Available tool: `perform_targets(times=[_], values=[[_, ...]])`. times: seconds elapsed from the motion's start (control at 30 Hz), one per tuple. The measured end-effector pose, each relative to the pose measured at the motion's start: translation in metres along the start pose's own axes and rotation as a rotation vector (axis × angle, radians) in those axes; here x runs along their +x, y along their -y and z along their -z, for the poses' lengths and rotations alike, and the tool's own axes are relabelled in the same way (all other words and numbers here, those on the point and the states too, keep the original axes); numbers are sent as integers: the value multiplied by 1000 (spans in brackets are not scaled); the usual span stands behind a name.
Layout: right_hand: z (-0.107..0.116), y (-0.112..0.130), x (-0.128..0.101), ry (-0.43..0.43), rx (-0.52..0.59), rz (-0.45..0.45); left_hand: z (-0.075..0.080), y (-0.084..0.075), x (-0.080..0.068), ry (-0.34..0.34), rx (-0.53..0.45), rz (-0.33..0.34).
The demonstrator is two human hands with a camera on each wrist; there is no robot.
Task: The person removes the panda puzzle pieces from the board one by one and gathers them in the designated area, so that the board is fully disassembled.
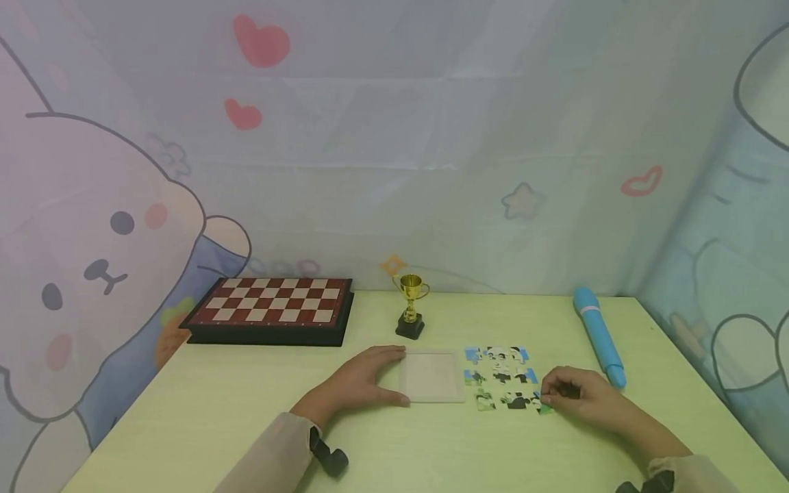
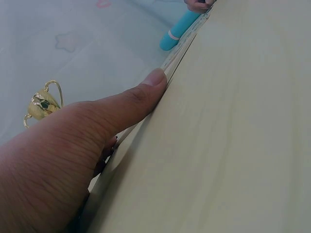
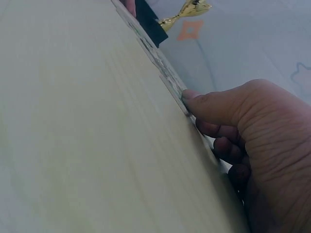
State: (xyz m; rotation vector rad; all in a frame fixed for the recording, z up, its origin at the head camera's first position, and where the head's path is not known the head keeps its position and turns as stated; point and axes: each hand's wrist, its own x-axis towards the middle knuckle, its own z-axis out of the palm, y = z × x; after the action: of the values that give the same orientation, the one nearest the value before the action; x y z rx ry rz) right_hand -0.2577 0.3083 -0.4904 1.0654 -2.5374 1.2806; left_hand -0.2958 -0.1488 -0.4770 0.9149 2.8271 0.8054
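You sit in a child's play corner: cartoon-rabbit curtains (image 1: 92, 260) (hearts, stars), a chessboard (image 1: 271, 308), toy trophy (image 1: 411, 305), jigsaw puzzle (image 1: 502, 378).

Soft even light, blurry wrist views

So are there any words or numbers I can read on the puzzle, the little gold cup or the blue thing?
No readable words or numbers anywhere.
Small cartoon jigsaw puzzle: picture only, too small to show any letters.
Little gold trophy cup on a black base: no legible plate or label.
Light blue tube with a pink band: no print visible.
Red-and-cream chessboard box: squares only.
Backdrop cloth: drawings of hearts, stars and a bunny, no text.
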Motion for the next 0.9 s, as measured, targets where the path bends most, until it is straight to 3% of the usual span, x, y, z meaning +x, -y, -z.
perform_targets(times=[0.5, 0.73, 0.9], values=[[1, 0, -2, -6, -23, 7, -1, -1, 1, 3, 1, 1], [4, 6, -2, -34, -24, -33, -3, 0, 2, 6, 19, -28], [5, 11, 12, -81, -172, 79, -3, 3, 0, 15, 9, -54]])
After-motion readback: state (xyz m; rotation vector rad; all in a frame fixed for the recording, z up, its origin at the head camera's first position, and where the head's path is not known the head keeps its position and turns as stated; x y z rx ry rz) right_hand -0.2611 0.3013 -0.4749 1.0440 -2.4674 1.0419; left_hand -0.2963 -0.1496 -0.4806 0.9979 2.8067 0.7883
